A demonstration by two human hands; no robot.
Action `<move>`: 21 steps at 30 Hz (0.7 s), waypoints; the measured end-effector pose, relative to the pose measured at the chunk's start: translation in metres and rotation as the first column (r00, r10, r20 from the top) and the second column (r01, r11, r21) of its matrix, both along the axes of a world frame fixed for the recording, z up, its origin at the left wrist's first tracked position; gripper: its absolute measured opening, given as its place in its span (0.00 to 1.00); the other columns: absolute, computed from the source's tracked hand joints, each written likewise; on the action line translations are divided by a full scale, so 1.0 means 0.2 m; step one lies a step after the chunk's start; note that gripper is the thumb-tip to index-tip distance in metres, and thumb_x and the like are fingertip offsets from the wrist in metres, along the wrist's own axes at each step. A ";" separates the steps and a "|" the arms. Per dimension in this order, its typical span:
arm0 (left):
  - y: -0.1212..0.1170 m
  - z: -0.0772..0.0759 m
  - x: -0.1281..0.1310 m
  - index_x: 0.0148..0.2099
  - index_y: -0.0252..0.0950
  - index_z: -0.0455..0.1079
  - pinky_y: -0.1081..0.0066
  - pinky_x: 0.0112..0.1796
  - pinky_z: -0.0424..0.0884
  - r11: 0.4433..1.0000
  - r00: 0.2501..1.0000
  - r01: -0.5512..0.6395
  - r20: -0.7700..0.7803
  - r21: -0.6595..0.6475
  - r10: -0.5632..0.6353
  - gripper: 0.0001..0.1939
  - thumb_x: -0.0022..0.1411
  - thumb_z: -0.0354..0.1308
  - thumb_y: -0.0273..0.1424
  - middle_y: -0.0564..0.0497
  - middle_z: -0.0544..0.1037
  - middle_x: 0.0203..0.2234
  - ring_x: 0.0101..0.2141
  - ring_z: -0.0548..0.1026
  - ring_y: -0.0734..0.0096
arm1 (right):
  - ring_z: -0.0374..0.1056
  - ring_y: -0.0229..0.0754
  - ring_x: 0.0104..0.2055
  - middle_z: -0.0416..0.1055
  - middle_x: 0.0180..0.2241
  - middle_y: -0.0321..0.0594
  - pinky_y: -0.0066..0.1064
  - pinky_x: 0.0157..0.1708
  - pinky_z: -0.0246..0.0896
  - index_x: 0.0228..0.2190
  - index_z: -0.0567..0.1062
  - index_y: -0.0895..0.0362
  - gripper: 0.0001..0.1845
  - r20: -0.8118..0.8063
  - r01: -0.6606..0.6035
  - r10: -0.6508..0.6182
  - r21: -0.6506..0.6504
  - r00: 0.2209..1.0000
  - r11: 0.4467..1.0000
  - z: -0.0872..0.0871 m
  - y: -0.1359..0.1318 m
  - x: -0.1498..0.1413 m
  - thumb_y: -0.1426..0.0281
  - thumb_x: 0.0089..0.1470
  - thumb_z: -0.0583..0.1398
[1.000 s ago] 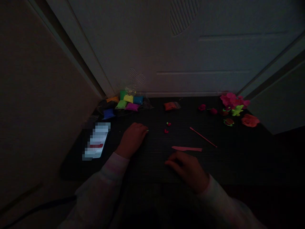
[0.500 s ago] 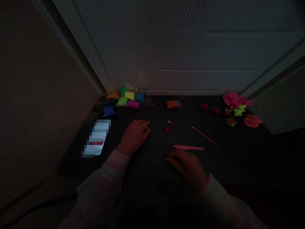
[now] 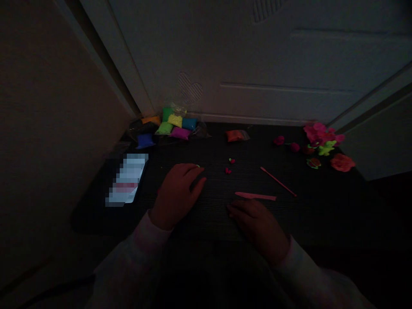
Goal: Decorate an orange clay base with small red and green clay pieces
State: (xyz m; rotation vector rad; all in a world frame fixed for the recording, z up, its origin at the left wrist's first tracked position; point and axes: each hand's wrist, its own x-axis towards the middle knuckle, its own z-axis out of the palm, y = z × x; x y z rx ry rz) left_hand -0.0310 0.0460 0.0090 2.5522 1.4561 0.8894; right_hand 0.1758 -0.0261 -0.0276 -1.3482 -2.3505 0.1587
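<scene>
My left hand rests on the dark table, thumb and forefinger apart. A small light-green bit of clay peeks out just beyond its fingers. To the right lie two small red clay pieces, one with green on it and one plain red. My right hand is low over the table near its front edge, fingers curled and pressed together; whatever is under or between them is hidden. Just past it lies a pink plastic knife, and farther right a thin pink modelling stick.
Bags of coloured clay lie at the back left, an orange bag at back centre. A lit phone is at left. Pink flowers, a yellow-green figure and a coral flower stand at right, before a white door.
My left thumb and forefinger have parted, and the green bit now shows behind the fingers. My right hand has flattened slightly toward the table. The camera view has shifted a little.
</scene>
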 end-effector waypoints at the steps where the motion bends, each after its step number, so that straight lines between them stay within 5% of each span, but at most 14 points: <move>1: -0.03 0.00 0.01 0.43 0.33 0.67 0.63 0.41 0.68 1.000 1.000 0.006 0.028 0.005 -0.006 0.11 0.58 0.52 0.29 0.46 0.72 0.37 0.40 0.69 0.65 | 0.65 0.43 0.40 0.72 0.40 0.43 0.37 0.38 0.61 0.40 0.73 0.56 0.13 0.040 -0.005 0.004 0.008 0.999 1.000 0.01 -0.02 0.01 0.71 0.54 0.53; 8: -0.16 -0.10 0.09 0.42 0.33 0.68 0.64 0.41 0.68 0.996 0.983 0.053 0.177 -0.077 -0.039 0.09 0.58 0.52 0.27 0.47 0.73 0.36 0.39 0.69 0.68 | 0.60 0.50 0.46 0.60 0.54 0.46 0.44 0.39 0.54 0.48 0.67 0.50 0.21 0.309 0.027 -0.018 -0.025 0.951 0.999 0.07 -0.05 0.00 0.60 0.53 0.54; 18: -0.15 -0.13 0.09 0.39 0.34 0.69 0.65 0.40 0.68 0.975 0.970 0.085 0.240 -0.206 -0.034 0.08 0.58 0.52 0.27 0.48 0.74 0.35 0.38 0.70 0.68 | 0.56 0.51 0.49 0.55 0.53 0.54 0.44 0.42 0.52 0.48 0.65 0.59 0.19 0.170 0.001 -0.005 0.022 0.985 1.000 0.07 -0.09 0.15 0.70 0.54 0.52; 21: -0.15 -0.13 0.09 0.39 0.35 0.69 0.64 0.39 0.69 0.972 0.971 0.093 0.235 -0.218 -0.040 0.08 0.58 0.51 0.28 0.49 0.74 0.34 0.38 0.70 0.68 | 0.57 0.51 0.47 0.56 0.53 0.52 0.44 0.41 0.52 0.48 0.67 0.54 0.19 0.221 0.009 -0.008 -0.003 0.975 1.000 0.07 -0.10 0.12 0.67 0.54 0.52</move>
